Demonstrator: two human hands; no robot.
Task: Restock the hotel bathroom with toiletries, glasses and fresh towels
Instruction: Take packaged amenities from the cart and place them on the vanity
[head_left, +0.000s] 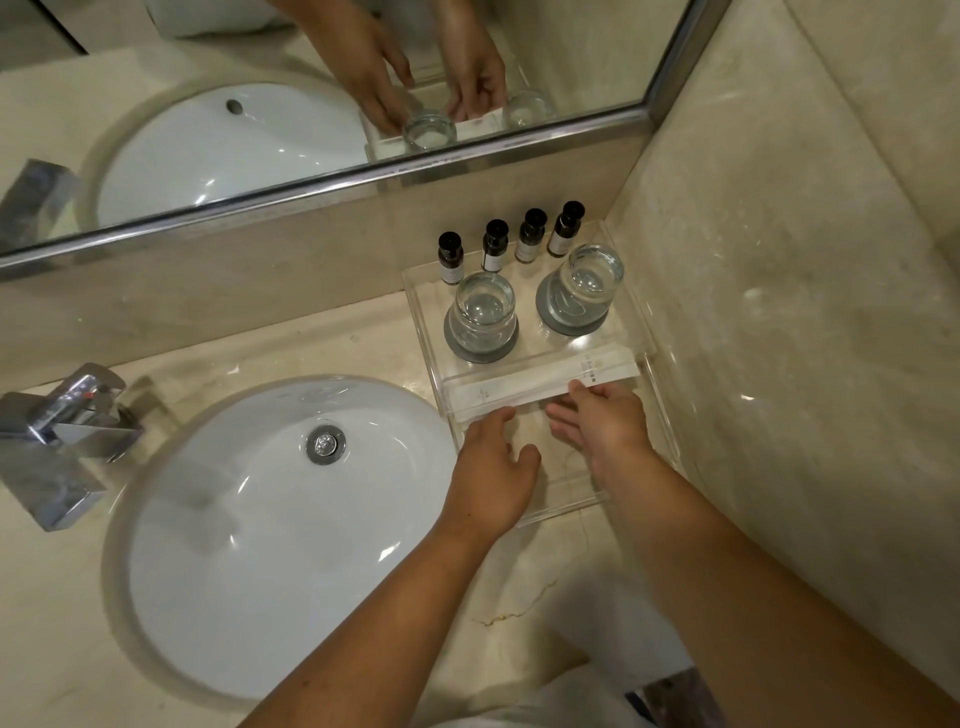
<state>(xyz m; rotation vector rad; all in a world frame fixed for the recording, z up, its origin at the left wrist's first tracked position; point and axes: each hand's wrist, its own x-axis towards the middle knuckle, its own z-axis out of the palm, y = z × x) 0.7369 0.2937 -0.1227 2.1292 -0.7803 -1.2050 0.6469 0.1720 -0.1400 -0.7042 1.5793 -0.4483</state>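
The long white toiletry packets (540, 383) are lying flat in a row along the front edge of the upper tier of a clear acrylic tray (527, 335), probably so that their printed faces are showing and a guest can reach them first. The right hand (605, 423) is touching the near edge of the right-most packet with straight fingertips, gripping nothing, and seems to be nudging it square. The left hand (493, 460) is reaching in beside it, fingers loosely extended and thumb spread, also holding nothing; whether its tips are touching the packets cannot be told. Behind the packets, two glasses (483, 306) are standing mouth-down on grey coasters (480, 353), likely to keep dust out. Four dark-capped bottles (494, 244) are lining the back, labels forward. The sink (280, 545) is sitting to the left, under the mirror (260, 78).
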